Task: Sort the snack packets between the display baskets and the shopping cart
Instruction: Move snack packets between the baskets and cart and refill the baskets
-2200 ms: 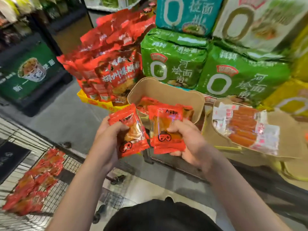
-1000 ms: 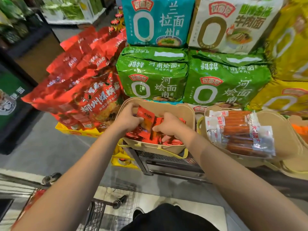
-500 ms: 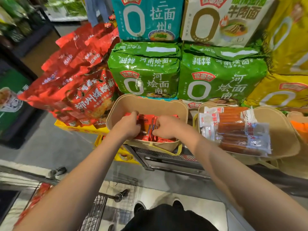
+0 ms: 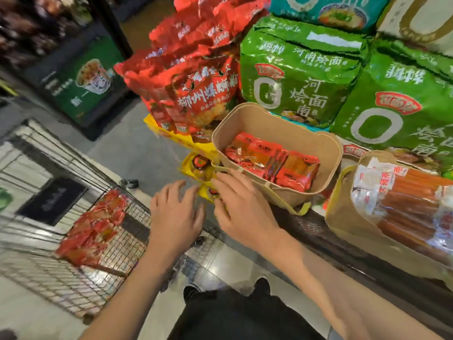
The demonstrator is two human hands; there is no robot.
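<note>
A tan display basket point(image 4: 282, 123) holds several small red snack packets point(image 4: 272, 159). More red packets point(image 4: 92, 228) lie heaped on the wire shopping cart point(image 4: 49, 278) at the lower left. My left hand point(image 4: 177, 214) and my right hand point(image 4: 241, 204) hover side by side between the basket and the cart, fingers spread, holding nothing. A second tan basket point(image 4: 348, 217) at the right holds wrapped sausages point(image 4: 402, 204).
Big red noodle bags point(image 4: 196, 94) stand in a yellow tray left of the basket. Green noodle packs point(image 4: 301, 69) are stacked behind it. A dark metal shelf edge point(image 4: 318, 231) runs under the baskets. Grey floor lies between cart and shelf.
Both hands have left the two packets in the basket and drawn back out towards the cart, now with nothing in them. The view has swung left and down, showing the cart.
</note>
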